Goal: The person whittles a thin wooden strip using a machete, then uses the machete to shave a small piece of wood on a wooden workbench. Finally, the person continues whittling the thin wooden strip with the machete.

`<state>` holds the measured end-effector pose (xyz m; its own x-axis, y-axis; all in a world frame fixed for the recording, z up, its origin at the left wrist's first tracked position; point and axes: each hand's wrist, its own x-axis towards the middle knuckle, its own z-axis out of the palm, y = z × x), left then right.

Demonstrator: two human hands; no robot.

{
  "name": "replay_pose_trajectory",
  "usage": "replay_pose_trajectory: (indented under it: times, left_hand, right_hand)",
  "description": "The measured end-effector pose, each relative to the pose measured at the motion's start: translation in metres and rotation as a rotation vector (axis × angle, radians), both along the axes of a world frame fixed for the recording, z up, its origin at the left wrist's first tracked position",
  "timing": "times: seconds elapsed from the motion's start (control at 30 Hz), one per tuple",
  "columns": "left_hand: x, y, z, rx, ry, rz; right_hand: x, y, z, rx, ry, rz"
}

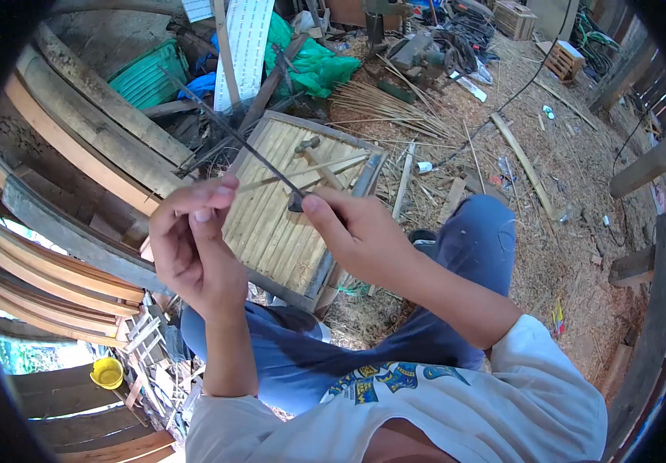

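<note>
My right hand (360,231) is closed, its thumb and fingers pinching the lower end of a long thin dark rod (248,144) that slants up to the left. My left hand (198,247) is raised beside it with curled fingers, thumb and index close together. A thin pale bamboo strip (271,180) runs from these fingertips to the right, passing behind the rod. Below both hands lies a slatted wooden panel (260,235) in a dark frame. On it rests a wooden hammer (307,145), and a small dark block (296,203) shows just beside my right thumb.
A bundle of thin bamboo sticks (395,108) lies on the shaving-strewn floor ahead. Green plastic sheeting (314,69) and a green crate (150,75) are at the back left. Curved timbers (78,270) line the left side, near a yellow bucket (107,373). A plank (522,162) lies to the right.
</note>
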<state>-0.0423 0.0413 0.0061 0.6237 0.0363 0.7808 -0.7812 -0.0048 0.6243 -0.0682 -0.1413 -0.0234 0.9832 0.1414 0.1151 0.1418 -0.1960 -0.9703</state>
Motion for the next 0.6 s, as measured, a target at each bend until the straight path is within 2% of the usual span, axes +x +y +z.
replay_pose_trajectory:
  times: [0.03, 0.13, 0.23, 0.3, 0.4, 0.43, 0.53, 0.57, 0.6]
  left_hand:
    - [0.0, 0.0, -0.003, -0.01, -0.02, -0.004]
    - [-0.003, 0.003, -0.004, 0.032, -0.012, 0.031]
    - [-0.001, 0.012, -0.009, -0.042, 0.052, 0.09]
    - [-0.004, 0.016, -0.006, -0.032, 0.03, 0.055]
    - [0.0, 0.016, -0.013, -0.012, -0.033, 0.002]
    - [-0.002, 0.015, -0.013, -0.001, -0.037, -0.012]
    - [-0.002, 0.016, -0.013, 0.051, -0.078, -0.031]
    - [-0.003, 0.016, -0.013, 0.053, -0.059, -0.014]
    - [-0.003, 0.019, -0.012, 0.055, -0.042, 0.007]
  right_hand:
    - [0.0, 0.004, -0.011, -0.009, -0.125, -0.032]
    - [0.007, 0.004, -0.027, -0.039, 0.014, -0.068]
    - [0.019, 0.003, -0.053, 0.016, 0.068, -0.083]
    - [0.018, 0.004, -0.052, 0.046, 0.08, -0.083]
    - [-0.002, 0.008, -0.015, -0.095, 0.017, 0.011]
    - [-0.008, 0.012, -0.009, -0.054, -0.135, 0.015]
    - [-0.006, 0.013, -0.015, -0.04, -0.15, 0.021]
    - [0.002, 0.012, -0.027, -0.13, -0.125, -0.013]
    - [0.014, 0.008, -0.04, -0.107, -0.01, -0.032]
